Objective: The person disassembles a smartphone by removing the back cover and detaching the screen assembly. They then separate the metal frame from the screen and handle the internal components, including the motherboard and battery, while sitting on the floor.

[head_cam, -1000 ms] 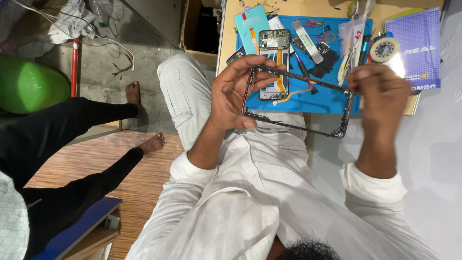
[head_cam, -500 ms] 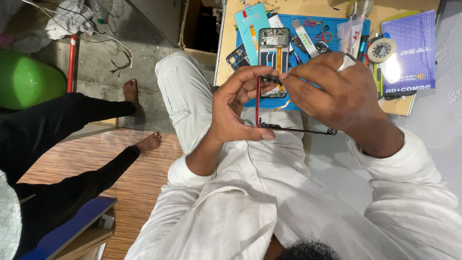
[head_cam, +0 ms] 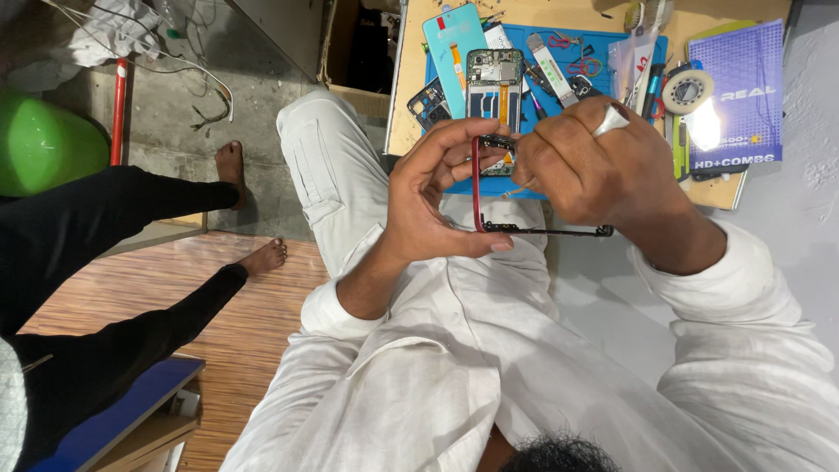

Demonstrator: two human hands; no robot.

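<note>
Both hands gripped the thin red-and-black plastic phone frame (head_cam: pixel 486 197): left hand (head_cam: pixel 437 197) pinching its left side, right hand (head_cam: pixel 603 170) closed over the far right. Judged light, flexible, fragile; hold by edges.

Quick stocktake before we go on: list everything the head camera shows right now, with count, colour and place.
Thin phone frame: one, red and black, held between both hands.
Opened phone with bare circuit board: one, on the blue work mat.
Light blue phone back panel: one, left on the mat.
Roll of tape: one, white, right of the mat.
Purple booklet: one, table's right edge.
Wooden table: one, tan, top.
Green round object: one, floor, far left.
Another person's legs: two, black trousers, bare feet, left.
Left hand: grips the frame's corner.
Right hand: on the frame, holding a small white item.
</note>
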